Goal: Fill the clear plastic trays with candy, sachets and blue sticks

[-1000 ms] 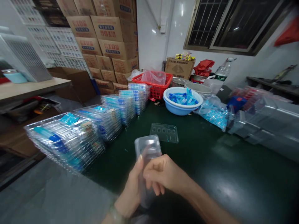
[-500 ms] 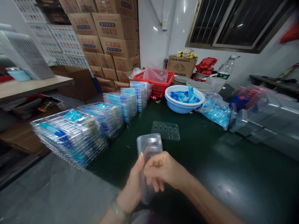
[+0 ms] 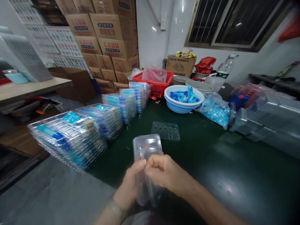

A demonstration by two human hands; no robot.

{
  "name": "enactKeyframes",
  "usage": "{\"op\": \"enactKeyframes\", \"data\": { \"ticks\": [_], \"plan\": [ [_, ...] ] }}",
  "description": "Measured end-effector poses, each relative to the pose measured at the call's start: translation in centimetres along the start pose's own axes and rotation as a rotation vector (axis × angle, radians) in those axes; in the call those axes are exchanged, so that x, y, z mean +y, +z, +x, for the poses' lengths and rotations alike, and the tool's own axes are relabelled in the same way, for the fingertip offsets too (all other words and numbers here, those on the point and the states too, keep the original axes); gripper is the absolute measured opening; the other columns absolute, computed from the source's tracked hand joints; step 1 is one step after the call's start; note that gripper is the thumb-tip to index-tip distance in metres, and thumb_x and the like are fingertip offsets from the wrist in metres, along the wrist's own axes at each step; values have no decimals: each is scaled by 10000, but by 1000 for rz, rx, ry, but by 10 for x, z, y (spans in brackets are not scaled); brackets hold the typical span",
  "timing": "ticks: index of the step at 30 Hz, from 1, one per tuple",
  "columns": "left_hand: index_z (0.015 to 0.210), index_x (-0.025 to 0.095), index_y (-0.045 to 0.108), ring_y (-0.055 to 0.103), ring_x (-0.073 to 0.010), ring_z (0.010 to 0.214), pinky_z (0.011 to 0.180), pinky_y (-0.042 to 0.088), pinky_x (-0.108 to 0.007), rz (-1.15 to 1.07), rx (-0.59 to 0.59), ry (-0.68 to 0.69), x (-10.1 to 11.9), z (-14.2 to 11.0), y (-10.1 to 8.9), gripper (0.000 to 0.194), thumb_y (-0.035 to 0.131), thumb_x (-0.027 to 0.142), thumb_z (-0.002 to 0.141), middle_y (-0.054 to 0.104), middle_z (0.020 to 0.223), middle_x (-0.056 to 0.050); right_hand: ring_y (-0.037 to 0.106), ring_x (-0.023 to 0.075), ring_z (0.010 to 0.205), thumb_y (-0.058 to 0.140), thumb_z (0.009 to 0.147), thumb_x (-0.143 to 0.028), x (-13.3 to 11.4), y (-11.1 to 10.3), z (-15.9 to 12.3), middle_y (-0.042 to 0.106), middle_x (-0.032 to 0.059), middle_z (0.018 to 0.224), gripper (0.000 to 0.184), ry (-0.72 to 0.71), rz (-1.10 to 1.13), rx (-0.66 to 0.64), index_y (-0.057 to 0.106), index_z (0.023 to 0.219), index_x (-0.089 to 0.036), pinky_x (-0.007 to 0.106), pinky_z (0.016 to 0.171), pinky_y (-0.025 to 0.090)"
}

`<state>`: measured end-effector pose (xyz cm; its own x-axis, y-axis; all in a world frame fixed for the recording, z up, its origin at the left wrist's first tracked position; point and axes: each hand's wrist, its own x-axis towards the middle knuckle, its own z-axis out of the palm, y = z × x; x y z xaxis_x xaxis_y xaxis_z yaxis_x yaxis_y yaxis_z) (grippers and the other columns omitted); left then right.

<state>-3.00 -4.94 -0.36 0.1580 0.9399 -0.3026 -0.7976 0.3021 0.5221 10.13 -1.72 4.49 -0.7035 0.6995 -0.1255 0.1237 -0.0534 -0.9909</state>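
The left hand (image 3: 130, 184) and right hand (image 3: 164, 172) gripped a clear plastic blister tray (image 3: 146, 147) upright above the dark green workbench (image 3: 211, 175), near a second blister tray (image 3: 165, 131) lying flat.

The single head-worn camera looks forward and down from close above the person's hands (image 3: 152, 176), along a green workbench (image 3: 211, 165) toward stacked cartons (image 3: 110, 34), its edges apparently somewhat warped.

The left hand (image 3: 128, 187) and right hand (image 3: 166, 173) were bare, as were the forearms (image 3: 201, 200). A pale band (image 3: 116, 208) circled the left wrist, and a blurred grey garment (image 3: 138, 218) showed just below the hands.
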Motion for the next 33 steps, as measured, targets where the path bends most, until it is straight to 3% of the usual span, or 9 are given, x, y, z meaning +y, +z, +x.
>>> {"op": "enactKeyframes", "data": {
  "ticks": [4,8,12,16,21,24,27,30,33],
  "plan": [
    [875,88,658,628,-194,568,559,513,-290,69,81,99,14,0,2,219,560,137,686,689,698,-89,342,61,508,427,756,-128,-15,-14,-15,386,-47,576,118,-91,-142,158,424,644,-167,179,446,267],
    [1024,138,615,640,-279,776,682,524,-384,14,191,245,45,-8,-7,347,546,236,698,697,852,-93,352,70,486,420,745,-115,-23,-29,-36,393,-50,557,127,-154,-510,288,392,648,-192,188,439,258],
    [1211,208,486,545,-316,1016,836,461,-445,17,216,474,72,-27,-10,503,521,314,721,628,1091,-77,341,79,446,452,655,-86,5,-30,-32,451,-34,555,103,-153,-1119,98,421,642,-183,239,443,193],
    [1248,275,438,500,-315,1076,892,419,-461,-7,245,489,77,-37,-3,539,524,321,718,603,1140,-44,440,110,494,469,691,-133,42,-39,-2,546,18,667,51,-85,-1387,-149,482,736,-155,251,467,235],
    [1295,272,368,455,-356,1111,884,389,-528,11,188,372,72,-31,5,610,522,356,711,563,1190,-90,510,141,608,386,759,-107,53,-62,38,563,45,747,114,-84,-1432,-122,488,790,-147,265,564,322],
    [1311,288,331,437,-357,1127,890,378,-529,-16,127,236,70,-26,2,644,528,354,702,540,1217,-94,523,145,624,393,764,-101,51,-73,56,565,41,740,116,-101,-1401,-86,497,773,-151,267,582,338],
    [1321,268,313,456,-352,1111,880,396,-504,-59,120,220,66,-17,-5,664,532,363,702,543,1210,-115,538,148,621,429,766,-116,46,-79,69,578,35,731,88,-117,-1367,-25,507,751,-153,260,565,348],
    [1308,235,340,506,-332,1065,852,430,-458,-93,119,228,58,-5,-11,656,547,374,701,593,1138,-128,560,165,694,407,838,-202,33,-68,72,590,60,793,121,-135,-1315,110,512,821,-145,269,592,378],
    [1218,211,468,594,-273,940,798,474,-377,-90,141,248,48,5,-11,514,555,341,728,656,1022,-99,565,132,697,374,885,-369,13,-34,62,593,45,795,254,-194,-871,198,499,894,-148,223,574,410]
  ]
}}
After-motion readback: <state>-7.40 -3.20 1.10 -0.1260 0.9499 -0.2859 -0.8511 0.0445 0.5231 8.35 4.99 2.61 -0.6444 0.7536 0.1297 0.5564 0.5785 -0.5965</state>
